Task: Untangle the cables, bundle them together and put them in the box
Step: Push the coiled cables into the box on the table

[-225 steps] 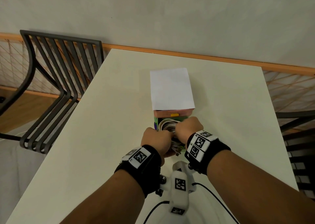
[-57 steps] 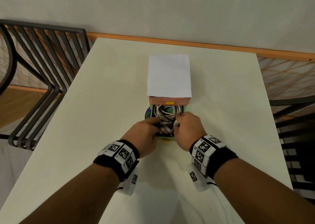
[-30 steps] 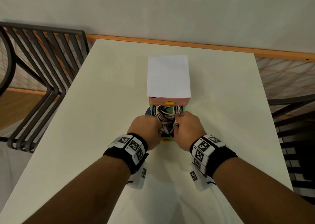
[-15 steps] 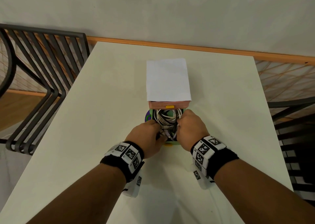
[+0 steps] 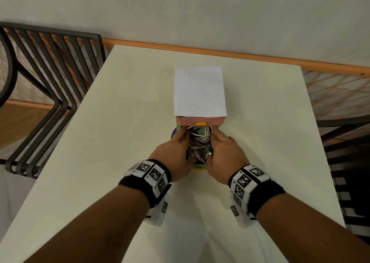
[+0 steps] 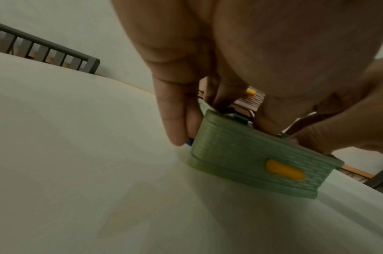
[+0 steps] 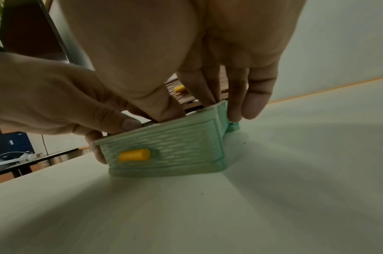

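Note:
A green ribbed box [image 5: 199,164] with a yellow latch stands mid-table, its pink lid [image 5: 200,120] swung back with a white sheet [image 5: 199,90] on top. Coiled white and purple cables [image 5: 200,140] lie inside. My left hand [image 5: 186,145] lies along the box's left wall and my right hand [image 5: 213,144] along the right wall. On both, straight fingers and the thumb press on the cables. In the left wrist view the left hand [image 6: 219,99] straddles the box [image 6: 251,158] wall, little finger outside. The right wrist view shows the right hand [image 7: 208,96] doing likewise over the box [image 7: 175,154].
The white table [image 5: 120,122] runs to a wooden rail [image 5: 240,54] at the wall. A dark slatted chair [image 5: 50,82] stands off the left edge. Another dark chair [image 5: 350,142] is at the right edge.
The cable bundle held above the box earlier now lies inside it. In the last second both hands slid along the box's sides toward the lid, fingers stretching out over the coil.

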